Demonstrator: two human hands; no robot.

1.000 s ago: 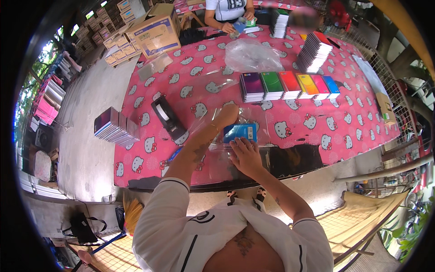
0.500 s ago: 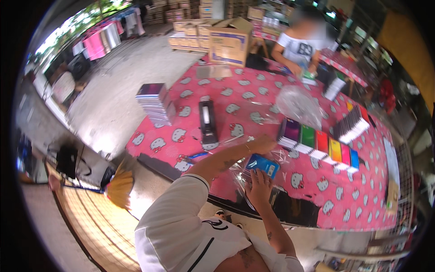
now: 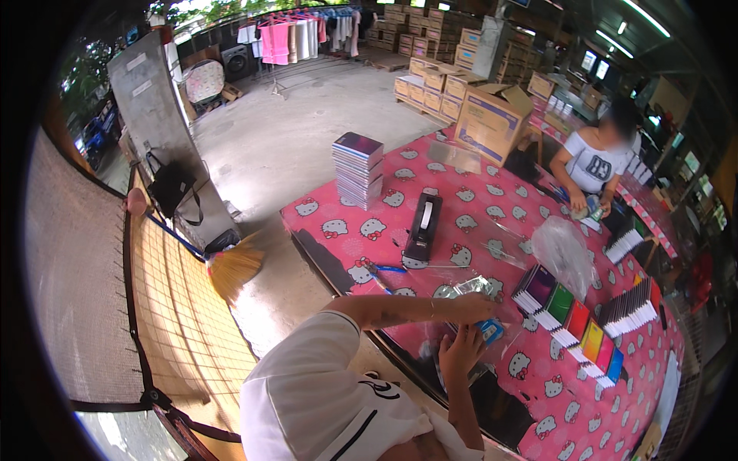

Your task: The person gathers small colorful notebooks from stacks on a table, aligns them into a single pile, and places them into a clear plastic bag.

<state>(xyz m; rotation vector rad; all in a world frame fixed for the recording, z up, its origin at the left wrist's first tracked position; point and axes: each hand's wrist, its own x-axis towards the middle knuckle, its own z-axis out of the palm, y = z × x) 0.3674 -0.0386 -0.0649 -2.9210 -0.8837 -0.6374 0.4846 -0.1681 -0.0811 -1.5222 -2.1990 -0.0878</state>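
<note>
My left hand (image 3: 474,307) reaches across over the table, its fingers curled down at the far side of a small blue-covered notebook (image 3: 490,331). What those fingers pinch is hidden beneath the hand. Against the near side of the notebook rests my right hand (image 3: 460,355), steadying it with its fingers. Clear plastic film (image 3: 470,287) lies crumpled and shiny around both hands. To the right, a row of notebook stacks (image 3: 569,316) shows purple, green, red, yellow, pink and blue covers.
A tape dispenser (image 3: 423,227), a tall notebook stack (image 3: 358,170) and pens (image 3: 388,269) sit to the left on the pink patterned tablecloth (image 3: 461,200). Beyond are a clear plastic bag (image 3: 563,253), an open carton (image 3: 492,123) and a co-worker (image 3: 593,165). A broom (image 3: 233,269) leans at left.
My view has swung left, so the table appears shifted right and turned. My left hand now covers more of the blue notebook, and my right-hand fingers have moved to its near edge.
</note>
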